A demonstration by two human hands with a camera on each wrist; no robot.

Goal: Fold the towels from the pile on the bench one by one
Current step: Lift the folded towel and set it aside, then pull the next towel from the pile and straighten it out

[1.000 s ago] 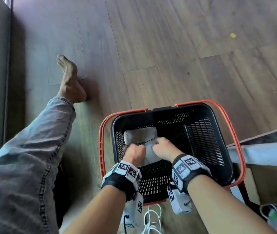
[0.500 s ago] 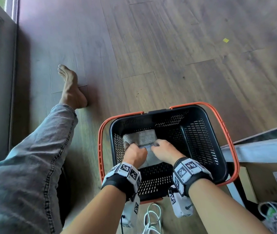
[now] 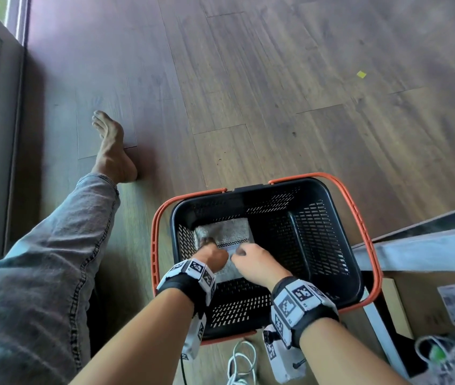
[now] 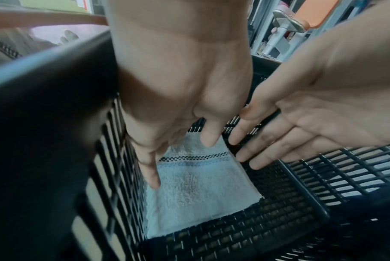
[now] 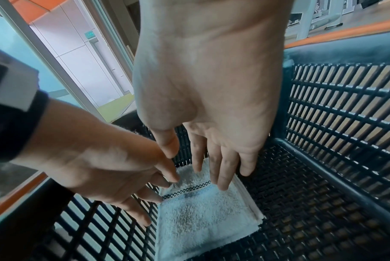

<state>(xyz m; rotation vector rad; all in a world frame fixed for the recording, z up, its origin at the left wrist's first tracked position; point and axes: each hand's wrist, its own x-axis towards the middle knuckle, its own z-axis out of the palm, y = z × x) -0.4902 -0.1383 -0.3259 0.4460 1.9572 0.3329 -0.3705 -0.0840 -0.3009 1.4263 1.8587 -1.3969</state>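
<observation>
A folded pale towel (image 3: 225, 232) with a checkered stripe lies flat on the floor of a black basket (image 3: 320, 237), in its left half. Seen from the left wrist, the towel (image 4: 198, 190) sits against the left wall. My left hand (image 3: 209, 255) hovers over its near left part with fingers straight (image 4: 174, 144). My right hand (image 3: 254, 262) is beside it over the towel's near right edge, fingers straight and loose (image 5: 198, 166). Neither hand holds the towel (image 5: 200, 217). My right hand's fingertips are close to it; contact is unclear.
The basket has an orange handle (image 3: 359, 232) and stands on a wooden floor (image 3: 276, 93). My jeans leg (image 3: 54, 259) and bare foot (image 3: 112, 154) stretch out at the left. A metal bench edge (image 3: 429, 251), a cardboard box (image 3: 442, 298) and a white cable (image 3: 241, 362) lie right and below.
Both hands, curled down on the towel before, have lifted and drawn back a little with fingers straightened. The towel stays flat in the basket.
</observation>
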